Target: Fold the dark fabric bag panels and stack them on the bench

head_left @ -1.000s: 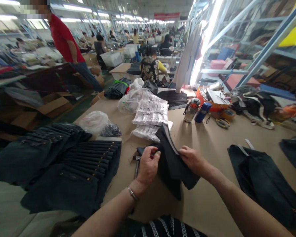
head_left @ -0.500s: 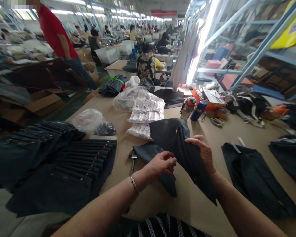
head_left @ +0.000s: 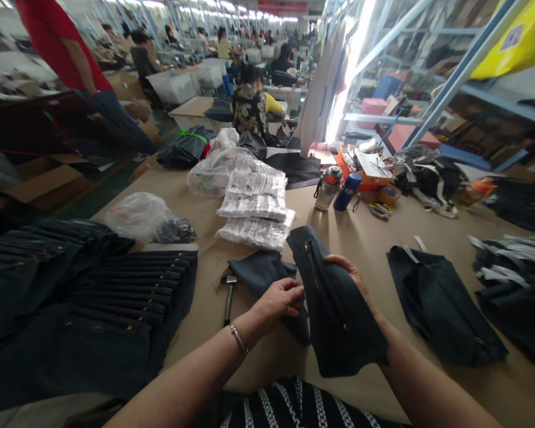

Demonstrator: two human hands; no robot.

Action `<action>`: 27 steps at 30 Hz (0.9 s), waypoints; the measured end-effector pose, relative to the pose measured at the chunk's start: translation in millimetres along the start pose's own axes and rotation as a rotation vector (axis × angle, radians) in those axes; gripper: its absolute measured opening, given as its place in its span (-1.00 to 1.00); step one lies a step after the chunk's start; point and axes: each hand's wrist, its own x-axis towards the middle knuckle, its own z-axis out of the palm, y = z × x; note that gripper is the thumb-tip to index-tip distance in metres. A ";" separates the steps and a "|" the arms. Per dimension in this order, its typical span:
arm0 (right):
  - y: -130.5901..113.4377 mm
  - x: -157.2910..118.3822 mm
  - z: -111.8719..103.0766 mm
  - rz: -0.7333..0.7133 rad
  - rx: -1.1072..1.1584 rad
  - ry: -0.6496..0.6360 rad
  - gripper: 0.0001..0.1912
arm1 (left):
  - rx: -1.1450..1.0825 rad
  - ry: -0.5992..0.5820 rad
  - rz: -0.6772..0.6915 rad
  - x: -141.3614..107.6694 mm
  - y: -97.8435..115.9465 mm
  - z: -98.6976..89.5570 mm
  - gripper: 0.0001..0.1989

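Note:
My right hand (head_left: 348, 272) grips a dark blue fabric panel with a zipper (head_left: 334, 321) by its right edge, thumb side showing and the other fingers behind it. The panel's zippered face, with brass-coloured fittings at both zipper ends, is turned up toward me. My left hand (head_left: 282, 302) is closed in a pinch close by the panel's left edge; what its fingertips hold, if anything, is too small to make out. Below that hand another dark blue fabric piece (head_left: 261, 270) lies on the table (head_left: 245, 362). Beside it lies a small metal hammer (head_left: 229, 291).
Overlapping zippered panels (head_left: 111, 315) cover the left side. Plastic-wrapped white packets (head_left: 254, 202), a clear bottle (head_left: 327, 187) and a blue flask (head_left: 348, 191) stand ahead. More dark fabric pieces (head_left: 441, 303) lie at right. A person in red (head_left: 66, 47) is at far left.
The panel in my right hand has turned from folded and edge-on to flatter, zipper face up. My left hand's fingers have drawn together near its edge. The camera view has swung slightly right.

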 end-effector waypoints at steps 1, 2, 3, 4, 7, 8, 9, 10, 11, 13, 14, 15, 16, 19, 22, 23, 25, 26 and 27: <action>-0.9 -1.3 -1.7 0.005 -0.012 0.008 -0.56 | 0.011 0.024 0.001 0.9 -3.9 -3.5 -0.64; -2.7 -2.7 -4.5 0.016 -0.027 0.019 -0.54 | 0.033 0.062 0.015 2.5 -8.7 -8.7 -0.65; -5.7 -4.2 -8.6 0.033 -0.049 0.032 -0.52 | 0.065 0.129 0.040 4.8 -14.3 -15.7 -0.67; -9.8 -5.6 -13.8 0.063 -0.078 0.041 -0.50 | 0.104 0.222 0.071 7.6 -20.7 -24.6 -0.69; -26.5 -9.3 -32.2 0.193 -0.192 -0.004 -0.48 | 0.185 0.527 0.117 14.7 -43.2 -60.1 -0.72; -31.6 -9.8 -37.0 0.237 -0.208 -0.057 -0.48 | 0.189 0.592 0.106 15.2 -50.8 -72.8 -0.72; -35.4 -9.7 -40.0 0.273 -0.202 -0.124 -0.49 | 0.187 0.627 0.089 14.3 -58.2 -84.7 -0.72; -37.4 -9.2 -40.4 0.301 -0.183 -0.195 -0.50 | 0.186 0.639 0.073 11.7 -65.0 -95.4 -0.72; -37.6 -8.2 -38.0 0.320 -0.171 -0.263 -0.51 | 0.188 0.646 0.062 7.5 -71.3 -104.6 -0.72; -33.1 -5.6 -24.0 0.355 -0.227 -0.378 -0.55 | 0.199 0.655 0.052 -5.6 -82.3 -119.0 -0.74; -29.2 -4.2 -13.0 0.359 -0.295 -0.417 -0.57 | 0.206 0.666 0.051 -14.1 -87.3 -124.5 -0.75; -24.9 -2.9 -0.5 0.355 -0.366 -0.447 -0.59 | 0.214 0.688 0.052 -23.6 -92.2 -129.3 -0.76; -20.7 -1.2 12.8 0.345 -0.422 -0.471 -0.60 | 0.221 0.717 0.052 -34.2 -97.3 -133.7 -0.77; -8.3 10.2 47.3 0.321 -0.470 -0.490 -0.57 | 0.227 0.842 0.026 -72.3 -116.1 -144.7 -0.78; 10.2 39.1 62.7 0.322 -0.543 -0.495 -0.51 | 0.208 0.972 -0.020 -121.2 -145.9 -148.8 -0.77; 19.3 52.4 62.9 0.324 -0.597 -0.504 -0.51 | 0.220 1.006 -0.043 -138.9 -159.2 -147.6 -0.77; 41.7 80.9 56.4 0.289 -0.796 -0.534 -0.52 | 0.317 1.028 -0.147 -173.1 -190.1 -141.3 -0.74; 54.1 94.7 49.9 0.210 -0.941 -0.538 -0.54 | 0.380 1.015 -0.218 -188.3 -206.8 -136.8 -0.73; 66.4 106.8 41.6 0.067 -1.109 -0.547 -0.56 | 0.434 0.988 -0.289 -201.3 -223.7 -132.1 -0.72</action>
